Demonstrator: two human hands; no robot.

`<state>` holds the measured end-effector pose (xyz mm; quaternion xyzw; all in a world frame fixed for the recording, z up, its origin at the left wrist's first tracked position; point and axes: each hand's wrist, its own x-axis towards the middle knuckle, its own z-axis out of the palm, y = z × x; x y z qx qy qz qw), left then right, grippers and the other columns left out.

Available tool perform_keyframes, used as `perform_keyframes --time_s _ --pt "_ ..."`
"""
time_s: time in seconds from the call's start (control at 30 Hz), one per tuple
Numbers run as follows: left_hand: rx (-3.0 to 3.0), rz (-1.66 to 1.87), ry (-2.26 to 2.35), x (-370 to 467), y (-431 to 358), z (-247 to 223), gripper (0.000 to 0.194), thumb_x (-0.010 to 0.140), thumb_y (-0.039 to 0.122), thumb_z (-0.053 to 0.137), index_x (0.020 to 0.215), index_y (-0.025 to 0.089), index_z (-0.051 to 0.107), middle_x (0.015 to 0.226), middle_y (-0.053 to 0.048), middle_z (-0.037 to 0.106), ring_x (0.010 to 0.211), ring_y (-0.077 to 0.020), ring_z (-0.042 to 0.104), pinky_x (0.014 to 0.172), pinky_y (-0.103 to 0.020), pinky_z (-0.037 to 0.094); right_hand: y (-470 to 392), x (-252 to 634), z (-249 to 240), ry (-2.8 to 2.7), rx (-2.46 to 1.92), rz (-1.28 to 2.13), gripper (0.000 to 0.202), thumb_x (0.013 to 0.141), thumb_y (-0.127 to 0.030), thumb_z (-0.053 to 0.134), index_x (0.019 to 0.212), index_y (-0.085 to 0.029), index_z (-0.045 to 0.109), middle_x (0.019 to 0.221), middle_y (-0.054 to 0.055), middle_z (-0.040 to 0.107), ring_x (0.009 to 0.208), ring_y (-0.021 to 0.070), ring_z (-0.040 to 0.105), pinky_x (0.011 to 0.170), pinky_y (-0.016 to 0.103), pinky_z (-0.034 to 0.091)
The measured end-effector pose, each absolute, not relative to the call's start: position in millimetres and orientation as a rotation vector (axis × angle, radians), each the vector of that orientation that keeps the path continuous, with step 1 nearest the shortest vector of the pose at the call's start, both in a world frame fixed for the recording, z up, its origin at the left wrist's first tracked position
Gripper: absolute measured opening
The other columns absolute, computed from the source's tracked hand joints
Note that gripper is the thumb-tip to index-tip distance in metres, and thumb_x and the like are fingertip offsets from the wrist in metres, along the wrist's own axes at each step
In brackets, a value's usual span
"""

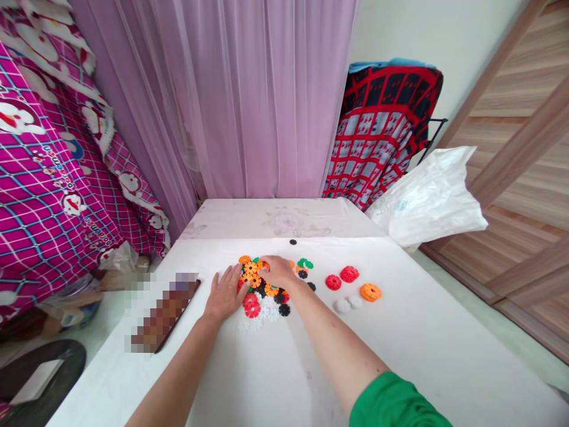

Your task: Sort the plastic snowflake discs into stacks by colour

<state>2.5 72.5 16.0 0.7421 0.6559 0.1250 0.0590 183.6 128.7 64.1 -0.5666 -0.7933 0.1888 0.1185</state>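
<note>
A loose heap of flower-shaped plastic discs [251, 280] in orange, red, black, white and green lies on the white table. My left hand [224, 292] rests flat against the heap's left side, fingers spread, gripping nothing. From the right, my right hand [278, 271] reaches into the heap with curled fingers. A red-orange disc [265, 265] shows between its thumb and forefinger; the other fingertips are hidden. Right of the heap are sorted stacks: red discs [349, 273], another red stack [333, 282], orange discs [370, 292] and white discs [342, 306].
A blurred-out flat object with a dark edge [166, 314] lies at the table's left. One black disc [293, 242] sits farther back on the cloth [400, 356]. A white plastic bag [433, 196] hangs by the right far corner. Purple curtains [267, 101] hang behind.
</note>
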Motion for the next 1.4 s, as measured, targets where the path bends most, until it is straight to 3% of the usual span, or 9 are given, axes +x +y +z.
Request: perform_keyframes --time_s 0.27,0.4,0.5,0.6,0.77,0.93,1.03,1.2,1.4 --pt "2.254 0.694 1.949 -1 65 3 0.056 0.094 0.048 0.031 0.139 0.018 0.047 0.15 -0.015 0.038 0.139 -0.0297 0.035 0.113 -0.049 0.029 80 172 56 -2.36 -1.259 0.536 0.035 0.086 -0.028 0.05 0.117 -0.033 0.063 0.106 -0.002 0.072 0.103 0.0168 0.063 0.103 0.036 0.034" --pt "2.325 0.71 1.876 3 50 7 0.05 0.091 0.051 0.037 0.127 0.026 0.061 0.148 -0.009 0.042 0.138 -0.0321 0.035 0.112 -0.051 0.031 96 210 70 -2.087 -1.622 0.525 0.036 0.091 -0.028 0.04 0.12 -0.027 0.062 0.117 0.002 0.068 0.108 0.0155 0.061 0.095 0.027 0.042" --pt "2.371 0.602 1.784 3 37 12 0.046 0.09 0.053 0.04 0.124 0.031 0.062 0.145 -0.008 0.047 0.135 -0.0331 0.039 0.11 -0.054 0.032 116 244 80 -1.894 -2.114 0.435 0.043 0.088 -0.032 0.047 0.129 -0.021 0.055 0.136 0.012 0.053 0.123 0.0239 0.051 0.096 0.034 0.042" --pt "2.427 0.572 1.699 0 26 16 0.05 0.087 0.057 0.045 0.128 0.033 0.059 0.148 -0.008 0.044 0.137 -0.0348 0.037 0.11 -0.056 0.032 126 258 79 -1.891 -2.245 0.52 0.043 0.084 -0.031 0.053 0.124 -0.015 0.059 0.126 0.02 0.058 0.116 0.0297 0.055 0.088 0.039 0.046" --pt "2.448 0.533 1.651 -1 16 18 0.062 0.076 0.063 0.058 0.128 0.028 0.059 0.149 -0.012 0.041 0.138 -0.0384 0.033 0.11 -0.058 0.031 127 230 65 -2.078 -2.004 0.632 0.034 0.082 -0.02 0.052 0.114 -0.022 0.065 0.118 0.009 0.067 0.11 0.0225 0.06 0.089 0.031 0.045" --pt "2.383 0.642 1.637 3 14 19 0.048 0.079 0.054 0.06 0.114 0.022 0.063 0.146 -0.015 0.043 0.137 -0.0324 0.037 0.111 -0.051 0.035 123 211 62 -2.122 -1.739 0.691 0.042 0.088 -0.015 0.041 0.123 -0.027 0.061 0.125 -0.003 0.065 0.114 0.0123 0.058 0.095 0.023 0.042" --pt "2.322 0.722 1.664 7 17 17 0.043 0.081 0.05 0.059 0.113 0.021 0.063 0.148 -0.014 0.041 0.136 -0.0294 0.039 0.11 -0.046 0.038 105 213 66 -2.063 -1.669 0.632 0.04 0.09 -0.017 0.038 0.121 -0.027 0.062 0.127 -0.003 0.063 0.116 0.0129 0.057 0.099 0.025 0.04" --pt "2.343 0.768 1.61 13 22 15 0.042 0.085 0.046 0.055 0.12 0.023 0.06 0.145 -0.011 0.046 0.135 -0.0269 0.041 0.11 -0.046 0.038 38 212 59 -2.074 -1.487 0.518 0.029 0.09 -0.023 0.044 0.103 -0.028 0.069 0.105 -0.002 0.072 0.096 0.0144 0.064 0.085 0.024 0.046" --pt "2.283 0.808 1.624 13 12 20 0.041 0.083 0.051 0.055 0.112 0.023 0.066 0.145 -0.01 0.045 0.136 -0.0265 0.04 0.111 -0.044 0.037 -15 212 36 -2.217 -1.444 0.267 0.021 0.088 -0.02 0.049 0.098 -0.023 0.067 0.097 0.004 0.069 0.094 0.0179 0.059 0.083 0.027 0.044"
